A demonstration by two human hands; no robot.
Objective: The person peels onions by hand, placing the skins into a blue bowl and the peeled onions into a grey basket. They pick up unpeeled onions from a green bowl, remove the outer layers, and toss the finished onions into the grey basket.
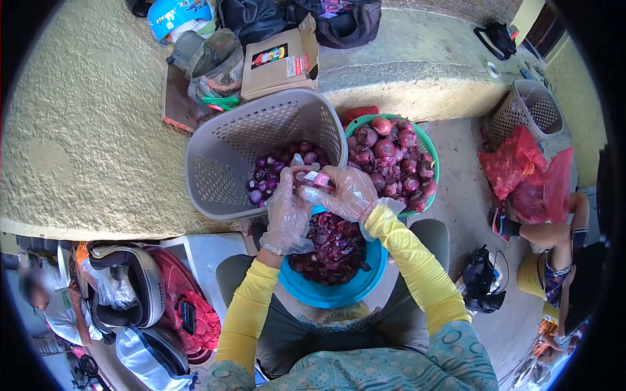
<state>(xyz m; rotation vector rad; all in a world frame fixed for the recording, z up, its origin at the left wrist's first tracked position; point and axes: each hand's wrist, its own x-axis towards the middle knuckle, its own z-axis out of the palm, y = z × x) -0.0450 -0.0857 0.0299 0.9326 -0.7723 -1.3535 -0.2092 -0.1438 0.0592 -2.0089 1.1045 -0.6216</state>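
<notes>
Both hands wear clear plastic gloves and meet over the rim of a grey plastic basket [225, 130]. My left hand [289, 218] is closed around a red onion [302, 174], partly covered by its fingers. My right hand [349, 192] is closed on a small pink-and-white tool [319, 180] against the onion; its blade, if any, is hidden. Peeled purple onions [264, 176] lie in the basket's bottom. Below the hands, a blue basin [310, 296] between my knees holds onion skins [329, 251]. Unpeeled red onions [385, 148] fill a green basket [435, 171] on the right.
A cardboard box [270, 72] and a dark bag [339, 26] sit on the ledge behind. Red mesh sacks [515, 163] and another grey basket [538, 107] stand at right. One person sits at right, another is at lower left. A helmet [124, 287] lies at left.
</notes>
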